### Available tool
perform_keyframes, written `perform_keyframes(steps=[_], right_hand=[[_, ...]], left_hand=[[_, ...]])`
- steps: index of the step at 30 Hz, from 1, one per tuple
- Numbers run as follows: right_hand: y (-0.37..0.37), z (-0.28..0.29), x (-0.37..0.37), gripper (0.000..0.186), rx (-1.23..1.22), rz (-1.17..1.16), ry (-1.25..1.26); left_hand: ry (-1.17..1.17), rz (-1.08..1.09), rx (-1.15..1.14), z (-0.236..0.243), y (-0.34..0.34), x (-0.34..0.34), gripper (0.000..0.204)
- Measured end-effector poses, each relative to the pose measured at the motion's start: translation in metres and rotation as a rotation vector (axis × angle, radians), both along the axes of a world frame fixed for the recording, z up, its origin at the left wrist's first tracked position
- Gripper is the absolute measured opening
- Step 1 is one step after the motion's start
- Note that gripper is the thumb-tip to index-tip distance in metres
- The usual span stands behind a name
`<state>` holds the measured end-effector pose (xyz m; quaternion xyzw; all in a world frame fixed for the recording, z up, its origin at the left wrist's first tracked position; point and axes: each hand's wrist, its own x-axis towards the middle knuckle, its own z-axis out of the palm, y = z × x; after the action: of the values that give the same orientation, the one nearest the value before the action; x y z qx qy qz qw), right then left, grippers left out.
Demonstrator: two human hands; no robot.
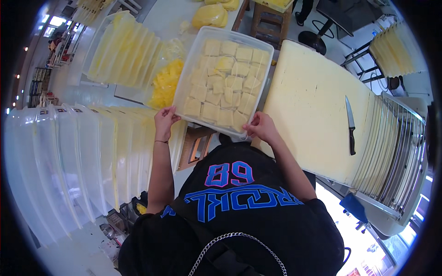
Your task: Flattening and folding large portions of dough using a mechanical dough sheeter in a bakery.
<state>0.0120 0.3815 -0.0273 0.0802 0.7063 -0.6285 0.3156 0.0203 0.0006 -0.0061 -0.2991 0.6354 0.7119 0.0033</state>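
Observation:
A translucent plastic tub [189, 64] holds several rows of pale yellow square pieces [211, 110], which look like cut dough, in front of me. My left hand [165, 120] grips the tub's near left corner with thumb and fingers. At the near right corner, my right hand [261, 126] pinches the rim. Just left of the tub lie bright yellow chunks [165, 83] in clear plastic. To its right is a wide cream-coloured belt surface [308, 101], on which a black-handled knife [351, 138] rests.
Stacked translucent tubs [64, 152] fill the near left, with more [119, 50] behind. Yellow bundles [209, 16] lie at the back. A metal slatted end [391, 152] borders the belt. A wooden stool [269, 25], a rack [386, 50] and someone's legs [301, 11] are farther off.

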Motion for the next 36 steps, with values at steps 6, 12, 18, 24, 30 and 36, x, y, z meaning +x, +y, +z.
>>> perform_keyframes(steps=[6,12,18,24,30,36], right_hand=[[0.006,-0.010,-0.097,0.047,0.270,-0.244,0.403],[0.023,-0.016,-0.255,0.051,0.707,-0.324,0.665],[0.015,-0.016,-0.293,0.054,0.874,0.013,0.463],[0.011,-0.027,-0.319,0.051,0.857,0.015,0.373],[0.014,-0.094,-0.415,0.047,0.920,0.727,0.984],[-0.144,-0.033,-0.405,0.048,0.795,0.667,1.011]], left_hand=[[0.092,-0.038,0.190,-0.003,0.047,0.023,0.039],[-0.005,-0.005,0.345,-0.011,0.130,0.053,0.031],[-0.079,-0.128,0.361,-0.011,0.157,0.062,0.034],[-0.091,-0.118,0.277,-0.009,0.154,0.058,0.032],[-0.155,-0.238,0.313,0.004,0.166,0.041,0.033],[-0.197,-0.206,0.257,0.008,0.154,0.050,0.037]])
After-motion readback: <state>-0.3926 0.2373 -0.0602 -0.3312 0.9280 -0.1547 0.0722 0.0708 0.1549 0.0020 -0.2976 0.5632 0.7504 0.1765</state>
